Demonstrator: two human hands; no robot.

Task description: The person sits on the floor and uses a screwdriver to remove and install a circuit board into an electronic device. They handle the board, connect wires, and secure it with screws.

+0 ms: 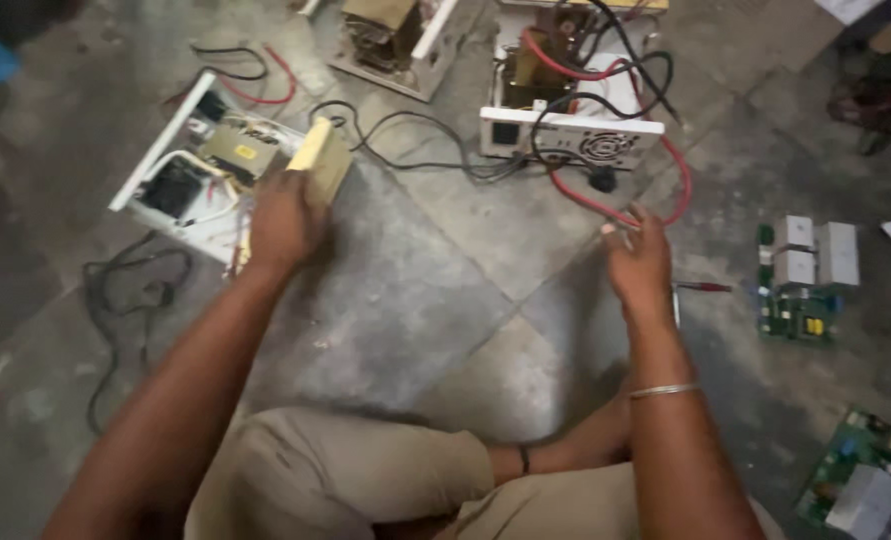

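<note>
Hands reach forward over the concrete floor [415, 290] from a seated person. Left hand [283, 222] is stretched out, arm nearly straight, fingers closed around a yellowish rectangular block [321, 155] beside an opened white chassis [200, 165]. Right hand [638, 262] is raised with fingers loosely spread, gripping nothing, just below a red cable [620, 212] from the white inverter unit [570, 135]

Your left hand [283, 222] reaches forward on an outstretched arm, fingers [310, 185] curled shut in a grip. Your right hand [639, 262] hovers lower and nearer, palm down, fingers loosely spread, a thin bangle around the forearm.
</note>
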